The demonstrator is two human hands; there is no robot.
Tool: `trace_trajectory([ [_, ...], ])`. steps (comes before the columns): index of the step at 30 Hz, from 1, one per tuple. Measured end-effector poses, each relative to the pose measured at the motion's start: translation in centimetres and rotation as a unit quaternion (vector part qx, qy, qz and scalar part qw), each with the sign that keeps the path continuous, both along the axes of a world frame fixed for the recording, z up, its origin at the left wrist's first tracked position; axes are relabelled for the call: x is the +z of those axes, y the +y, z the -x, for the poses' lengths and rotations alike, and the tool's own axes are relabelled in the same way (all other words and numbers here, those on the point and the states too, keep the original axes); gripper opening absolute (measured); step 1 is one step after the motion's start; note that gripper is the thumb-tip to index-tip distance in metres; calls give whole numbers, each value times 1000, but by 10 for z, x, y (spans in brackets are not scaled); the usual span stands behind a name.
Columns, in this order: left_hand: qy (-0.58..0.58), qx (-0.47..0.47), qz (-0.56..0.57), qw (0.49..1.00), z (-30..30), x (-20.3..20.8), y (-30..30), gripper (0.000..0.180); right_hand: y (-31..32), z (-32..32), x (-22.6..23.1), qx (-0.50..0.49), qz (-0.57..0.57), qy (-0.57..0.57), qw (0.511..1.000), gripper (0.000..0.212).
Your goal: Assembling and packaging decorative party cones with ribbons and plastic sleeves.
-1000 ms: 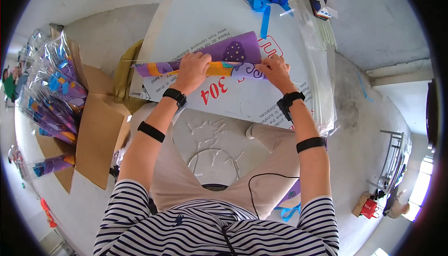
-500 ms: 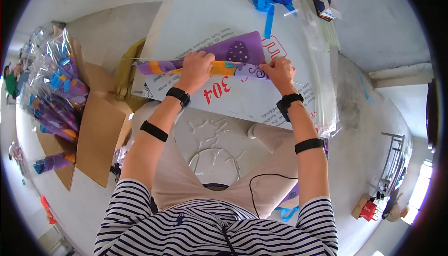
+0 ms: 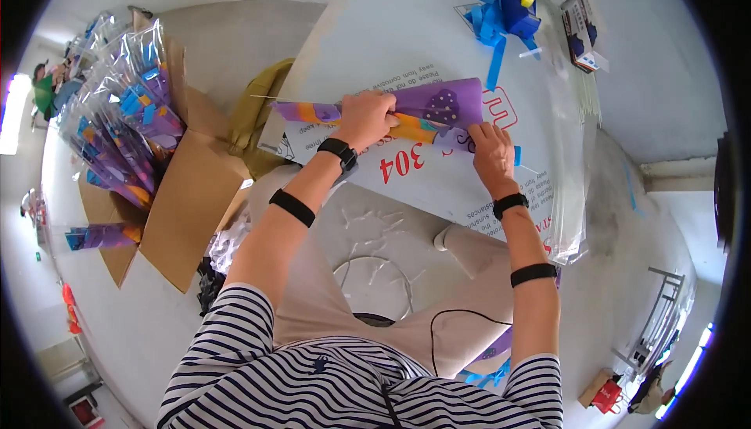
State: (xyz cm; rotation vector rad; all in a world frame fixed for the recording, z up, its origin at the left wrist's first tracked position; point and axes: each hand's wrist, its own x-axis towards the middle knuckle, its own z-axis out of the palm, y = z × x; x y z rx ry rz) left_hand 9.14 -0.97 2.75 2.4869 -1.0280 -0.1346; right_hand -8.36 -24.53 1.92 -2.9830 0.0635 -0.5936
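A purple printed sheet [image 3: 461, 96], with orange patches and a dark spotted shape, lies partly rolled on the white board [image 3: 344, 46]. A thin pale stick pokes out of its left end. My left hand [image 3: 368, 118] is closed over the middle of the roll, fingers bent around it. At the right end, my right hand [image 3: 494, 157] presses its closed fingers on the sheet's near corner. Beside that hand a small blue strip [image 3: 517, 156] shows; whether the fingers touch it I cannot tell.
A blue tape dispenser [image 3: 518, 7] with a yellow roll stands at the far right of the board, among loose blue strips [image 3: 486, 22]. A small box [image 3: 580, 32] is beyond it. To the left, an open cardboard box [image 3: 192, 214] holds several clear-wrapped purple bundles [image 3: 129, 128].
The view has shifted, so everything sits further right. My right hand has turned more palm-down over the sheet's corner, and a blue strip now shows beside it. My left hand keeps its hold.
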Motion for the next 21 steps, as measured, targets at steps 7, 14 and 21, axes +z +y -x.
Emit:
trace_trajectory([
  [7,81,-91,10,993,-40,4,27,37,21,11,17,-6,10,26,1000,27],
  [14,194,-48,-56,978,-83,24,91,27,24,11,18,8,9,32,999,34],
  [21,244,-23,6,969,-101,15,101,24,26,9,19,19,22,-5,1000,31],
])
